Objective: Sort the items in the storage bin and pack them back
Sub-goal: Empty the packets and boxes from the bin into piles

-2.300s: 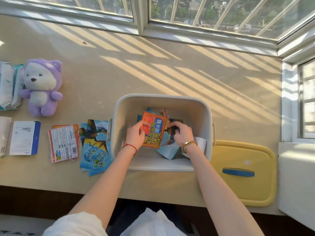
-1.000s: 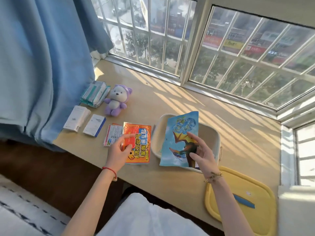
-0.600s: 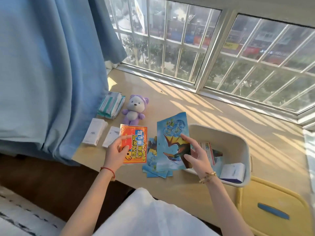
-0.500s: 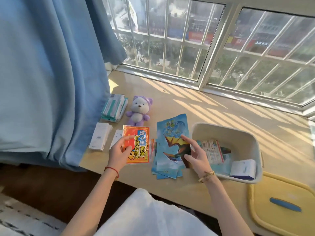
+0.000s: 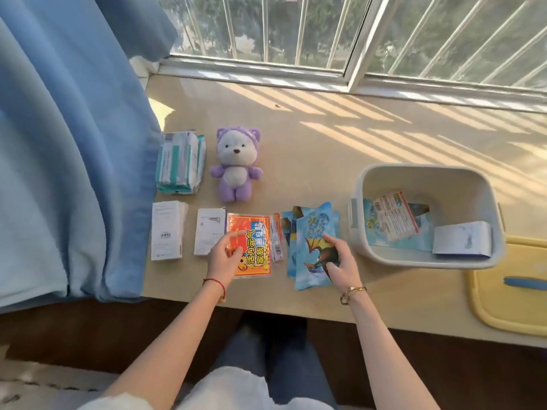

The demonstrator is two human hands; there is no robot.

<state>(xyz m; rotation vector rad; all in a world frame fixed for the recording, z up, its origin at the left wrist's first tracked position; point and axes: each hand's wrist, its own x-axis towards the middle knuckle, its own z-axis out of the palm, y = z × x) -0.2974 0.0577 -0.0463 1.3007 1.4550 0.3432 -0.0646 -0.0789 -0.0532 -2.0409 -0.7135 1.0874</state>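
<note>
Left hand [image 5: 223, 258] pinching orange packet [image 5: 251, 247] over its pile — right hand [image 5: 340, 261] gripping blue packet [image 5: 315, 247] atop blue stack, beside storage bin [image 5: 426, 261].

Glossy foil packets [image 5: 315, 247], plush bear [image 5: 236, 164]

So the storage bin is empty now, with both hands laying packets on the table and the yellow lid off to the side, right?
Not quite: the bin is not empty. The head view shows a white box and some packets inside it. The rest holds: the left hand rests on an orange packet, the right hand on a blue packet, and the yellow lid lies beside the bin.
</note>
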